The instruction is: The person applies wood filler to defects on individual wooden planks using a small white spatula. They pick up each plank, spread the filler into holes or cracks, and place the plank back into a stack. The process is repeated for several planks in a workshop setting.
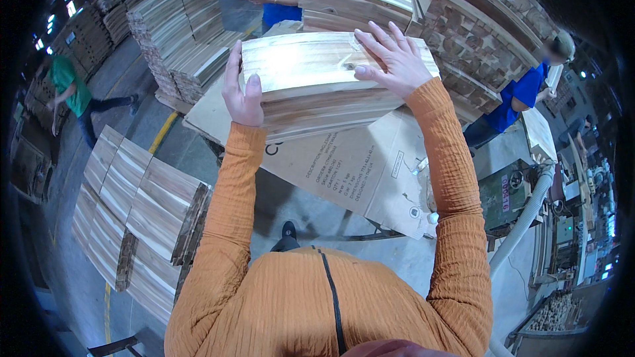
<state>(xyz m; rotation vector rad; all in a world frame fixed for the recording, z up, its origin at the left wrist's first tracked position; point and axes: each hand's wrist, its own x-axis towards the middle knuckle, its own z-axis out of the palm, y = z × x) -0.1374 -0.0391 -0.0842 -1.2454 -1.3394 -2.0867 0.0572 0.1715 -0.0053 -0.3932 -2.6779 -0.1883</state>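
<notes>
Boards (317, 82) are stacked, touched but unclasped by the cupped left hand (245, 96) and splayed right hand (399, 63); remaining work is unshown.

Toward the far edge of the tan cardboard (383, 188), the board stack (304, 66) is pale cream on top with a brown knot (347, 66), its side streaked in warmer browns. Black print (338, 165) marks the cardboard's nearer part; the sleeves (231, 198) are orange.
</notes>
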